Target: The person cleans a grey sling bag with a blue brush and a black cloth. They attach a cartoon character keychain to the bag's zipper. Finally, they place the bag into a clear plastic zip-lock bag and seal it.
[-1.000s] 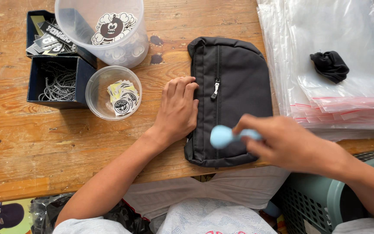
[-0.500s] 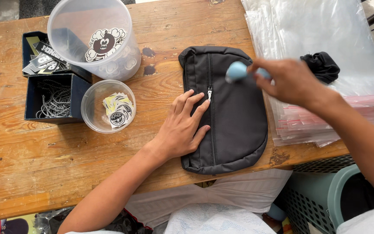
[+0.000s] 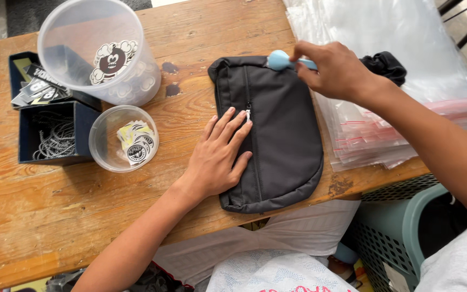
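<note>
left hand (image 3: 218,156) lies flat and open on the black pouch (image 3: 277,135), fingers spread beside the zip, gripping nothing. right hand (image 3: 335,69) has its grip closed round a light blue tool (image 3: 282,60), rounded head poking out to the left, touching the pouch's far top edge. the pouch lies on the desk (image 3: 39,216), long axis running away from the person, zip along it. the right hand is nearer that top end. clear bags (image 3: 385,32) lie just right.
</note>
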